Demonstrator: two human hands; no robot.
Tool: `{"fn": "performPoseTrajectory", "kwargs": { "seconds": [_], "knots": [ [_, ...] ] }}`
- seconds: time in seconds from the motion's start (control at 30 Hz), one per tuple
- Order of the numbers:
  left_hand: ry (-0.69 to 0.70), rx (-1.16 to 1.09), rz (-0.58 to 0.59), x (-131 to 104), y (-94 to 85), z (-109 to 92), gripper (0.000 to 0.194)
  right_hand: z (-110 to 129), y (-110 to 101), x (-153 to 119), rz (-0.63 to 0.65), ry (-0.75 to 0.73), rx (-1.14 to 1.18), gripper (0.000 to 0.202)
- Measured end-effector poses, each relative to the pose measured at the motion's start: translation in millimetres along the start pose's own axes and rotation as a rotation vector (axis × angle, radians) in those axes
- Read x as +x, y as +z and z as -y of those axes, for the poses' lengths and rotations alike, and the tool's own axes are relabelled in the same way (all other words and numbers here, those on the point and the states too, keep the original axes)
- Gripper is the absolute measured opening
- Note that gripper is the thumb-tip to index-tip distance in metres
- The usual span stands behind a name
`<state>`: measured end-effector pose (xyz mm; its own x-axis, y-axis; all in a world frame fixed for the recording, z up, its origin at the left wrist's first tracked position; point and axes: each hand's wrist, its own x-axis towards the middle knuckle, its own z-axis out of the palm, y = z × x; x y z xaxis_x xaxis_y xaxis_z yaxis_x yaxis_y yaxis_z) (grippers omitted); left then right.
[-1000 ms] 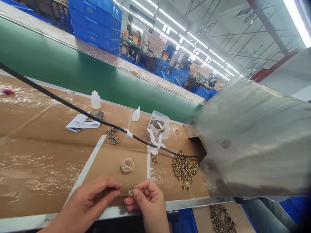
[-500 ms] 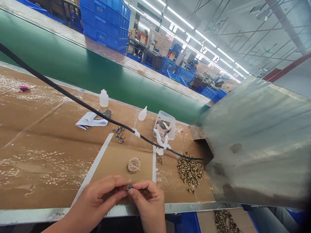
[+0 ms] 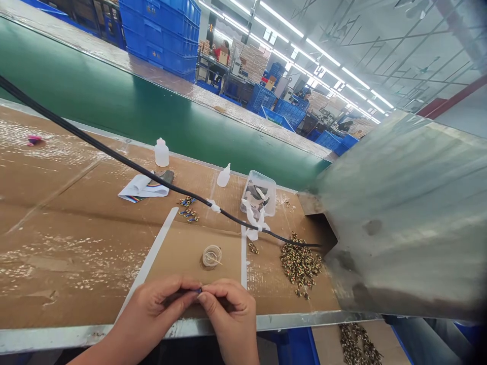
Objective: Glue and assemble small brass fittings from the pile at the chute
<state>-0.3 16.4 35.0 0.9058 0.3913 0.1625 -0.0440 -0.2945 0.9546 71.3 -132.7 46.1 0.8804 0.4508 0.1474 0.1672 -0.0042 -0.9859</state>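
Near the front edge of the bench, my left hand (image 3: 158,309) and my right hand (image 3: 231,314) meet fingertip to fingertip. Both pinch one small blue piece (image 3: 199,290), mostly hidden by the fingers; its exact kind does not show. Just beyond them stands a small round clear cup (image 3: 211,256) with a thin stick leaning in it. Farther back lies a little group of blue-and-gold pieces (image 3: 189,216). To the right a large heap of small black-and-gold pieces (image 3: 300,263) is spread on the cardboard.
A black cable (image 3: 125,159) crosses above the bench. Behind it are a white squeeze bottle (image 3: 162,153), a nozzle bottle (image 3: 223,176), a folded cloth (image 3: 142,188) and a clear plastic box (image 3: 270,200). A metal housing (image 3: 399,218) blocks the right; a green conveyor (image 3: 152,104) runs behind.
My fingertips have drawn closer together around the blue piece, so less of it shows. The camera view has shifted slightly; the bench objects stay in place.
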Motion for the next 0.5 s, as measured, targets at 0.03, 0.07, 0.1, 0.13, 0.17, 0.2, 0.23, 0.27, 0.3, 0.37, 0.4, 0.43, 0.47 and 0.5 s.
{"fn": "performPoseTrajectory", "kwargs": {
  "seconds": [0.03, 0.07, 0.1, 0.13, 0.17, 0.2, 0.23, 0.27, 0.3, 0.37, 0.4, 0.43, 0.47, 0.5],
  "knots": [
    [-0.02, -0.026, 0.007, 0.6, -0.4, -1.5, 0.011, 1.1, 0.1, -0.2, 0.003, -0.039, -0.027, 0.006],
    [-0.041, -0.059, 0.013, 1.1, -0.6, -2.9, 0.011, 2.2, 0.3, -0.4, 0.005, -0.077, -0.05, 0.01],
    [-0.065, -0.096, 0.018, 1.5, -0.7, -4.0, 0.011, 3.1, 0.4, -0.6, 0.009, -0.109, -0.068, 0.014],
    [-0.088, -0.137, 0.019, 1.7, -0.6, -4.5, 0.011, 3.8, 0.4, -0.7, 0.016, -0.133, -0.083, 0.017],
    [-0.111, -0.173, 0.02, 1.6, -0.5, -4.4, 0.011, 4.2, 0.0, -0.6, 0.024, -0.15, -0.099, 0.018],
    [-0.128, -0.2, 0.023, 1.4, -0.4, -3.7, 0.011, 4.3, -0.9, -0.2, 0.026, -0.158, -0.116, 0.017],
    [-0.138, -0.207, 0.028, 1.2, -0.5, -2.5, 0.012, 4.1, -2.4, 0.6, 0.019, -0.161, -0.136, 0.015],
    [-0.141, -0.191, 0.035, 1.0, -0.7, -0.9, 0.012, 3.7, -4.4, 1.8, -0.001, -0.16, -0.162, 0.013],
    [-0.133, -0.159, 0.036, 1.1, -1.2, 0.7, 0.011, 3.2, -6.8, 3.5, -0.032, -0.157, -0.191, 0.009],
    [-0.098, -0.081, 0.021, 2.5, -3.0, 3.5, 0.01, 2.2, -12.3, 7.9, -0.11, -0.157, -0.261, 0.007],
    [-0.08, -0.049, 0.008, 3.7, -4.3, 4.5, 0.009, 1.8, -14.9, 10.4, -0.142, -0.161, -0.297, 0.006],
    [-0.067, -0.026, -0.004, 5.3, -5.7, 4.9, 0.008, 1.4, -17.1, 12.9, -0.16, -0.165, -0.331, 0.004],
    [-0.059, -0.015, -0.015, 7.2, -7.0, 4.9, 0.008, 1.0, -18.8, 15.4, -0.165, -0.169, -0.36, 0.003],
    [-0.054, -0.01, -0.026, 9.2, -8.3, 4.4, 0.008, 0.6, -19.8, 17.7, -0.159, -0.173, -0.383, 0.007]
  ]
}}
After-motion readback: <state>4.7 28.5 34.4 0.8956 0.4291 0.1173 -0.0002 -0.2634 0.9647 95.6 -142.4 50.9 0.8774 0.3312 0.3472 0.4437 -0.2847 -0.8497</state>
